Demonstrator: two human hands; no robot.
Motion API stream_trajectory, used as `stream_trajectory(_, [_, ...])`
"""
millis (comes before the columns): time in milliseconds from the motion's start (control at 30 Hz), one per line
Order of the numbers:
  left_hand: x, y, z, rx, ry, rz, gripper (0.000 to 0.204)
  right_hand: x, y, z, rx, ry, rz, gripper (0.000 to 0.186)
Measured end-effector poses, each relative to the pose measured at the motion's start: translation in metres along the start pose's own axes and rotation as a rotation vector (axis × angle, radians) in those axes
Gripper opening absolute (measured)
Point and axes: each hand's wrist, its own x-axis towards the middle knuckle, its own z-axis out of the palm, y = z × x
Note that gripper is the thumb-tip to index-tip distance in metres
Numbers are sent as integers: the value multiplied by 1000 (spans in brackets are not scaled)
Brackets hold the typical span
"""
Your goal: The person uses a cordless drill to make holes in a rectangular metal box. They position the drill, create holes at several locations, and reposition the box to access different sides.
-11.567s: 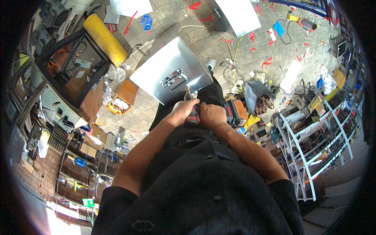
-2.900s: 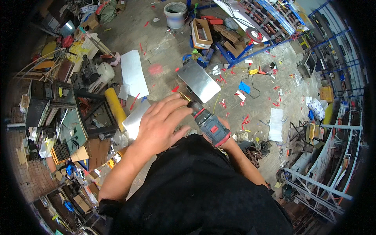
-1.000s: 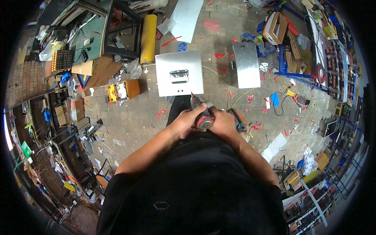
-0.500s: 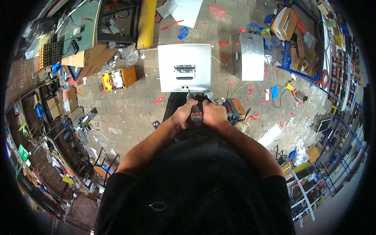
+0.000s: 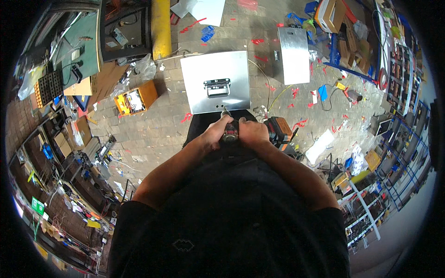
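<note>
A cordless drill (image 5: pixel 230 135) lies between my two hands, its bit end pointing away from me at the near edge of a silver metal panel (image 5: pixel 197 74). My left hand (image 5: pixel 215 131) is closed around the left side of the drill body. Closed over its right side is my right hand (image 5: pixel 254 133), with the orange and black battery (image 5: pixel 279 129) sticking out beyond it. A black and silver latch-like handle (image 5: pixel 217 88) sits in the panel's middle. Small dark holes show by its near edge, close to the drill tip. Whether the bit touches the metal I cannot tell.
Right of the panel stands another metal box (image 5: pixel 296 58), near a blue-framed bin of cardboard (image 5: pixel 352 51). An orange box (image 5: pixel 139 99) is on the floor at left, below a green-topped bench (image 5: pixel 83 44). Cables, red scraps and a white sheet (image 5: pixel 320 146) litter the brick floor.
The whole view has shifted and turned slightly. The panel appears a little more tilted, its near edge lower in view. Both hands keep their grip on the drill.
</note>
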Motion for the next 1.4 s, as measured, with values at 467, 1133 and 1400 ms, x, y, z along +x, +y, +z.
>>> stream_trajectory(467, [-16,23,-2,78,-57,-2,36,6,-13,-10,16,-64,43,22])
stream_trajectory(1133, [-28,64,39,250,179,-72,38,34,-18,-15,-50,-113,68,22])
stream_trajectory(1400, [-17,69,43,367,204,-71,37,41,-9,-15,31,-163,134,21])
